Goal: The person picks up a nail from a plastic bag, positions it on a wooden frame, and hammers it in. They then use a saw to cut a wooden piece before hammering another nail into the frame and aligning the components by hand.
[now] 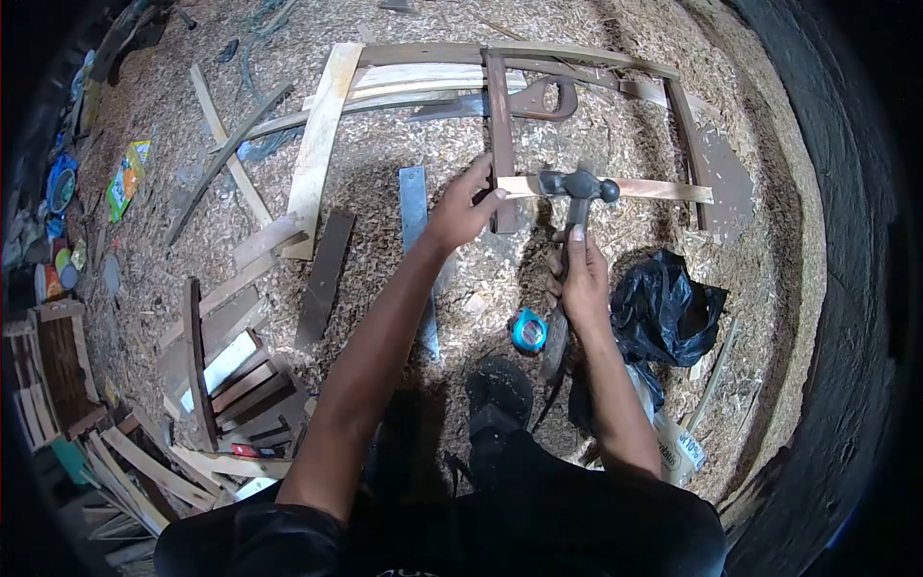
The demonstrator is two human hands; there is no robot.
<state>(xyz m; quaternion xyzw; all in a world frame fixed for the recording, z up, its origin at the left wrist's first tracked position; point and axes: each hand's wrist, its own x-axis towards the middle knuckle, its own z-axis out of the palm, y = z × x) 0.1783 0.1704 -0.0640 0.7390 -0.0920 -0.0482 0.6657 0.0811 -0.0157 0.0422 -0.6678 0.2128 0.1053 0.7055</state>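
My right hand (584, 288) is closed round the handle of a ball-peen hammer (582, 185). Its dark metal head is over a pale wooden slat (663, 190), which spans two uprights of a wooden frame. At the slat's left end, my left hand (465, 207) grips slat and middle upright (498, 106) between thumb and fingers; whether a nail is there I cannot make out. Under the top rail, a handsaw (543, 99) lies partly behind that upright. A blue tape measure (529, 330) rests below the hammer, and a long metal ruler (413, 202) lies beside my left forearm.
Wood shavings cover the ground. A black plastic bag (663, 308) is right of my right hand. Loose boards and offcuts (240, 385) pile up at the left, near a wooden crate (67, 361). A foot in a dark sandal (500, 394) is below the tape measure.
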